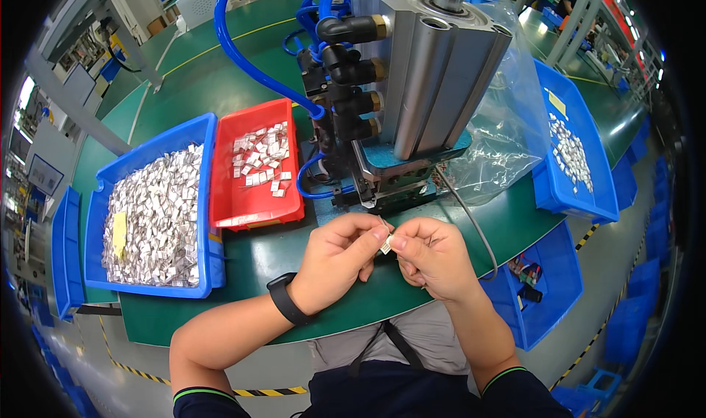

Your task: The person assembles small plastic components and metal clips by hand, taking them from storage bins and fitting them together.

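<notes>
Together, the left hand (pixel 340 260) and right hand (pixel 434 256) pinch one small silvery metal clip (pixel 385 246) between closed fingertips, apparently readying it for the grey pneumatic press (pixel 434 79) just beyond them.

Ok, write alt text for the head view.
Both hands, left hand and right hand, pinch one small metal part over a green table. A blue bin of parts, a red bin and a press stand behind.

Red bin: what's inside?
The red bin holds a loose scatter of small silvery metal pieces, mostly in its far half; the near half shows bare red floor. Whether anything lies beneath the pieces cannot be seen.
</notes>
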`<control>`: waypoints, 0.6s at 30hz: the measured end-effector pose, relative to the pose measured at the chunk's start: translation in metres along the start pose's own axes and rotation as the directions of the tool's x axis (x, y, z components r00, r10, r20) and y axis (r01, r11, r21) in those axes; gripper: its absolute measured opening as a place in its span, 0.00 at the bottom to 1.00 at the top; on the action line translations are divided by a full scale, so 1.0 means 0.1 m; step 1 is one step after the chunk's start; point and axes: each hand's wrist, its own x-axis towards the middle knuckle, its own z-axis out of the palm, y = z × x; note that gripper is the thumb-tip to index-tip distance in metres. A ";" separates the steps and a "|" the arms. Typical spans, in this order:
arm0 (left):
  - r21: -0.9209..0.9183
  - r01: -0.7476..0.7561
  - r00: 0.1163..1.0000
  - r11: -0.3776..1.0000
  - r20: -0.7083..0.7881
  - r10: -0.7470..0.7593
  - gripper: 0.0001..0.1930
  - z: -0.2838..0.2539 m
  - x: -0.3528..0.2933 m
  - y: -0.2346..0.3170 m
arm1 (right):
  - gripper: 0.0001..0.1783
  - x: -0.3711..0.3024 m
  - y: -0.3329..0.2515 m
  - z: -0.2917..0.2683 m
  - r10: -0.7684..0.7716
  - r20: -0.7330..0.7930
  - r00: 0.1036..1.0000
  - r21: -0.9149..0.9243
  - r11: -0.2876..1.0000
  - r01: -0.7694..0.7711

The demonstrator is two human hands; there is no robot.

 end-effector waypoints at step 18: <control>-0.075 -0.066 0.997 0.995 0.045 0.069 0.06 0.01 0.07 -0.06 | 0.07 -0.32 -0.24 -0.07 -0.076 -0.086 0.993 -0.158 0.985 0.062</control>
